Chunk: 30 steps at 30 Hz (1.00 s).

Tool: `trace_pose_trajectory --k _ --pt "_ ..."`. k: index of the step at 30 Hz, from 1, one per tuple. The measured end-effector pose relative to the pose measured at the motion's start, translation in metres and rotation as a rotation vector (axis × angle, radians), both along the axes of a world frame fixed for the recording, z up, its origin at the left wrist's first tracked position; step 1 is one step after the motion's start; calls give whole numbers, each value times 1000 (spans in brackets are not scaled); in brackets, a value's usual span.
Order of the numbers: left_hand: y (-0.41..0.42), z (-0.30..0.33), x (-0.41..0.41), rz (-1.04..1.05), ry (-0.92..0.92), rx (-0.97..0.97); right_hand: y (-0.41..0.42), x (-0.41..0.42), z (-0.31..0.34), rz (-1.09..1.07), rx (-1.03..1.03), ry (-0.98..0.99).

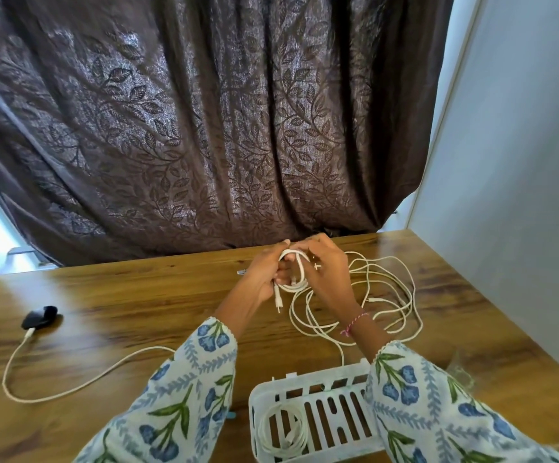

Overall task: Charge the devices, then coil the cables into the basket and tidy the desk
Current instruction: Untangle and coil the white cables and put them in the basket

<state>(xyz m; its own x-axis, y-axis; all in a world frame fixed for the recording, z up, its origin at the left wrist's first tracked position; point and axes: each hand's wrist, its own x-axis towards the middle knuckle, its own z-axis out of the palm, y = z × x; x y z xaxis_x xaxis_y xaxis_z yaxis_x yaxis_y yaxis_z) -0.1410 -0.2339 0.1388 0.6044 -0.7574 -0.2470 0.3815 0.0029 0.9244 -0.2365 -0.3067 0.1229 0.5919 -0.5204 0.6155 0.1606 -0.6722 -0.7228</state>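
My left hand (264,275) grips a small coil of white cable (296,272) above the wooden desk (137,302), with a plug end hanging below it. My right hand (329,275) pinches the same cable at the coil's right side. The rest of this cable (385,305) lies in loose loops on the desk to the right. A white slotted basket (308,385) stands at the near edge, with one coiled white cable (283,432) inside. At far left a small black device (39,317) sits plugged into another white cable (81,379).
A dark leaf-patterned curtain (204,128) hangs behind the desk. A pale wall (521,162) closes the right side. A small metal object (242,272) lies on the desk just left of my left hand.
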Motion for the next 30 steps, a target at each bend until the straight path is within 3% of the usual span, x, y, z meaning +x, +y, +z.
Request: trace_pose_trajectory --k 1,9,14,17,18,19,23,27,30 --pt "-1 1 -1 -3 -9 2 0 -1 -2 3 -55 -21" --pt "2 -8 5 38 -126 115 -13 -13 3 168 114 48" --pt "6 -12 12 96 -49 94 -16 -27 12 534 634 271" --pt "10 -9 10 98 27 52 -22 -35 18 619 1029 178" --pt "12 -6 9 106 53 35 -23 -35 19 590 1075 122" --pt "13 -4 8 116 71 22 -23 -34 21 530 1040 107" --pt "15 4 8 137 178 -39 -20 -28 27 310 590 157" --pt "14 8 4 150 290 -125 -19 -20 15 -30 33 202" --pt "10 4 -1 193 335 -128 -7 -14 -1 -176 -44 157"
